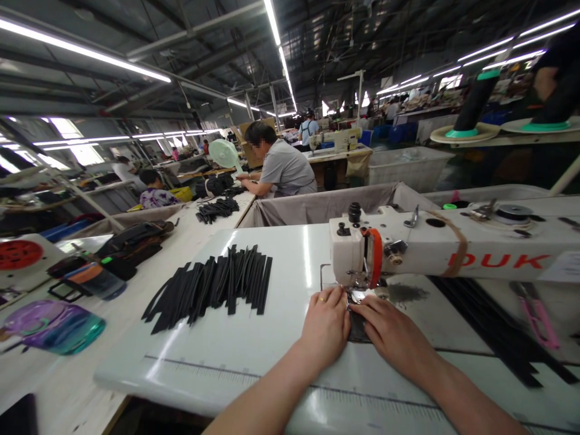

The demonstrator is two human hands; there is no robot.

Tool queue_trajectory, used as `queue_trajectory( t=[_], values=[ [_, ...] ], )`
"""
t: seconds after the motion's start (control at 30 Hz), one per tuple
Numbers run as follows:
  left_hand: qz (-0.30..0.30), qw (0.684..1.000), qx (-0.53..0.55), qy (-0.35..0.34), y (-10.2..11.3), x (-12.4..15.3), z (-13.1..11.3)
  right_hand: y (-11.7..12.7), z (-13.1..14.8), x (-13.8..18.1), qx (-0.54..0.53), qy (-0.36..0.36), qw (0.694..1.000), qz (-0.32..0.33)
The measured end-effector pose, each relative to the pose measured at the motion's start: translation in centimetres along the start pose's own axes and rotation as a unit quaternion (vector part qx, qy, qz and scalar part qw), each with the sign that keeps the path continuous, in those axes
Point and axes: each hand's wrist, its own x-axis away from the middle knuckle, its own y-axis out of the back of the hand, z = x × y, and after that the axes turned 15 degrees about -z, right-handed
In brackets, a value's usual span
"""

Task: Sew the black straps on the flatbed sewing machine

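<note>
Both my hands rest on the white sewing table [254, 356] under the needle of a white sewing machine [408, 248]. My left hand [325, 326] lies with fingers curled and pressed on a small black strip [357, 326], a ring on one finger. My right hand [390, 332] presses the same black strip from the right, fingers together and pointing at the presser foot [356, 294]. Most of the strip is hidden between the hands.
A fanned pile of black strips [212, 287] lies to the left on the table. More long black strips [493, 326] and pink snips [537, 311] lie at the right. Bottles and a bag sit at far left. A seated person [281, 166] works behind, beyond a grey fabric bin [317, 208].
</note>
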Motion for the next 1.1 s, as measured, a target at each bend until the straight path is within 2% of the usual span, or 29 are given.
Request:
queue_trajectory(
  t=[0.37, 0.53, 0.6, 0.73, 0.9, 1.0, 1.1],
  values=[
    [0.001, 1.0, 0.004, -0.006, 0.2, -0.2, -0.1, 0.4, 0.2, -0.2, -0.015, -0.012, 1.0, 0.017],
    [-0.028, 0.999, 0.028, -0.007, -0.3, 0.1, 0.3, 0.6, 0.4, -0.3, -0.013, -0.013, 1.0, 0.025],
    [-0.044, 0.996, 0.07, 0.03, -0.6, -0.6, 1.0, 0.6, 0.3, -0.3, -0.014, -0.011, 1.0, 0.023],
    [-0.087, 0.973, 0.112, 0.18, -1.6, -3.8, 2.9, 0.6, 0.2, -0.1, -0.012, -0.004, 1.0, 0.011],
    [-0.11, 0.961, 0.111, 0.228, -2.9, -7.4, 3.4, 0.5, 0.1, 0.0, -0.019, 0.0, 1.0, -0.002],
    [-0.12, 0.95, 0.126, 0.261, -2.7, -7.6, 3.9, 0.6, 0.1, 0.0, -0.026, -0.001, 1.0, -0.002],
    [-0.132, 0.93, 0.149, 0.308, -1.4, -6.5, 5.4, 0.8, 0.2, -0.1, -0.025, -0.006, 1.0, 0.003]
  ],
)
